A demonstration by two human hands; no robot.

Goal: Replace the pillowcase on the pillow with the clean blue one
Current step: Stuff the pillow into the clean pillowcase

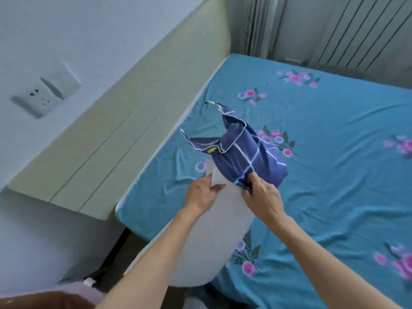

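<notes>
Now we judge the blue pillowcase [247, 157] half-drawn over the white pillow [214, 233] above the bed [334, 175]: left hand [204, 195] pinches pillow, right hand [262, 198] grips the hem, next pulling it toward us.

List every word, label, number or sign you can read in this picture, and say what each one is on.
No text can be read anywhere in this picture.
Small yellow tag on the blue pillowcase, near its open edge: too small and blurred to read.
Wall socket: no marking legible.
Floral sheet, white pillow, headboard: no lettering visible.
</notes>
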